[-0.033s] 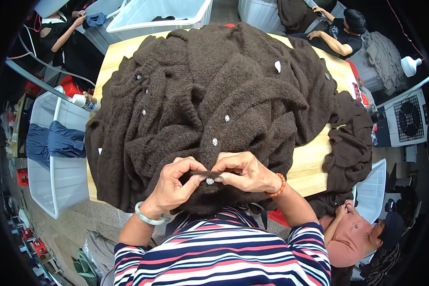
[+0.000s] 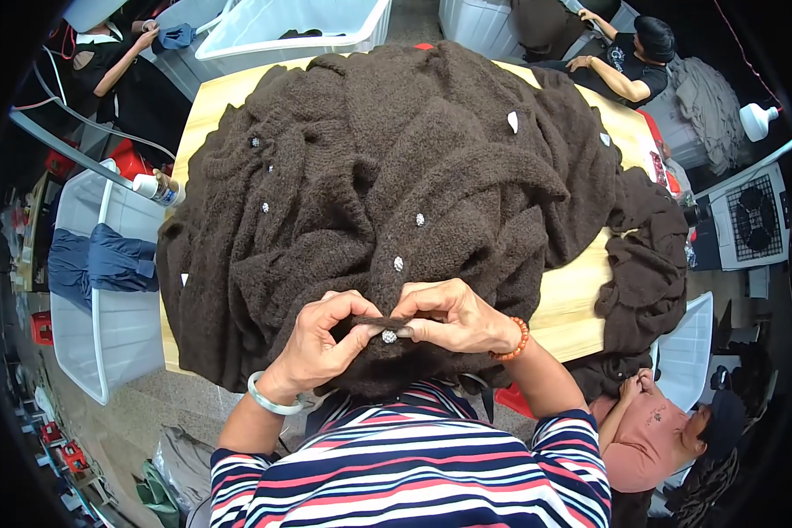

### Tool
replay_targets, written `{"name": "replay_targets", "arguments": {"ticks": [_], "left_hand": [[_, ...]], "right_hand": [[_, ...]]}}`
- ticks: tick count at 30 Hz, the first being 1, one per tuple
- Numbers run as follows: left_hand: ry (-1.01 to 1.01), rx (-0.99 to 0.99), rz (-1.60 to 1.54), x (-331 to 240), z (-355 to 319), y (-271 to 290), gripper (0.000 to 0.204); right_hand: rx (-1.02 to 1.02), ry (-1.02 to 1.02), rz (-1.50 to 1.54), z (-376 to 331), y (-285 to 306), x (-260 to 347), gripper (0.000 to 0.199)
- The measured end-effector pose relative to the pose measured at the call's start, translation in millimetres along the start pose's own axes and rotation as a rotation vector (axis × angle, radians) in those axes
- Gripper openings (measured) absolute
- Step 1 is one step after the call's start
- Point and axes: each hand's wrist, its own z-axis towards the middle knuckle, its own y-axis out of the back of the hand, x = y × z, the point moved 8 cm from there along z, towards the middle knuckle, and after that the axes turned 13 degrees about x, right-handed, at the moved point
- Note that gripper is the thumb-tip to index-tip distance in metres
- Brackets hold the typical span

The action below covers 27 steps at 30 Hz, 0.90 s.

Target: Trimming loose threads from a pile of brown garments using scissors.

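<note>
A heap of dark brown fuzzy knit cardigans (image 2: 466, 132) covers most of the table in front of me. My left hand (image 2: 327, 336) pinches a folded edge of the knit between thumb and fingers. Close beside it, my right hand (image 2: 449, 319) pinches the same edge, thumb underneath. Just below the pinched fold, by my right thumb, shows a sparkly silver button (image 2: 390, 336). Another such button (image 2: 399, 263) sits above my hands, and several more dot the knit. The fingertips partly hide the fold between them.
The pale wooden table (image 2: 581, 295) shows at the right. A bottle (image 2: 157, 188) stands at its left edge. White bins (image 2: 106, 343) surround it, one with blue cloth (image 2: 119, 257) over its rim. Co-workers sit at far left, far right (image 2: 625, 75) and near right (image 2: 647, 431).
</note>
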Motion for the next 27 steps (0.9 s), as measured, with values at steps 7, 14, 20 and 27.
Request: {"name": "replay_targets", "arguments": {"ticks": [7,14,20,27], "left_hand": [[0.035,0.04,-0.075,8,-3,0,0.011],[0.129,0.004,-0.068,11,-4,3,0.01],[0.203,-0.224,0.572,-22,-8,20,0.025],[0.082,-0.053,0.353,-42,34,-39,0.039]], "right_hand": [[0.086,-0.142,0.254,3,-9,-15,0.015],[-0.013,-0.266,0.033,5,0,-10,0.024],[-0.078,-0.187,-0.405,-23,34,11,0.016],[-0.108,0.003,-0.261,-27,34,34,0.012]]}}
